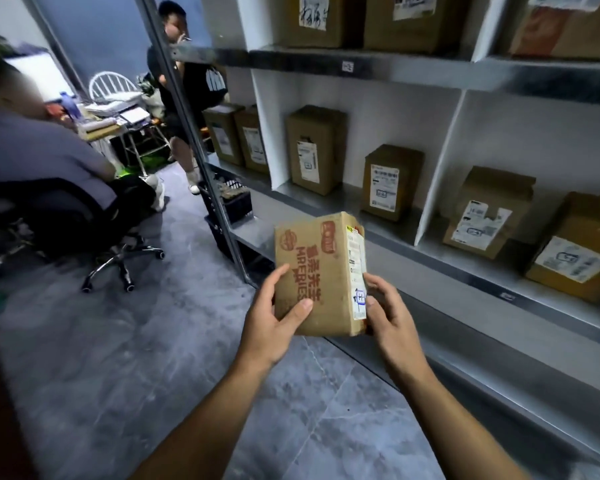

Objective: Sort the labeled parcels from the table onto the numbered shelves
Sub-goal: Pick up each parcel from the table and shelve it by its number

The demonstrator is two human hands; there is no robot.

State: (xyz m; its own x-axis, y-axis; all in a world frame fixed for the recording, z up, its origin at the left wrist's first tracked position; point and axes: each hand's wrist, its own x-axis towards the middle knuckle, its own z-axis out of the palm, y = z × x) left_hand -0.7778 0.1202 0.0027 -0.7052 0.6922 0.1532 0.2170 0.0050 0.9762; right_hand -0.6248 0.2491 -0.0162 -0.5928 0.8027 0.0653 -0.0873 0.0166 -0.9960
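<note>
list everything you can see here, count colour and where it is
held box: 1, brown, red print, white label, in front of the shelves
boxes on middle shelf: 6, brown, white labels, in the compartments
boxes on top shelf: 3, brown, cut off by the frame's top
shelves: 1 unit, grey metal, white dividers, right
basket: 1, black, on the floor at the shelves' left end
office chair: 1, black, left
seated person: 1, grey top, on the office chair
white chair: 1, white, back left
standing person: 1, dark clothes, behind the shelf post
left hand: grips the held box's left side
right hand: grips its right side
</note>
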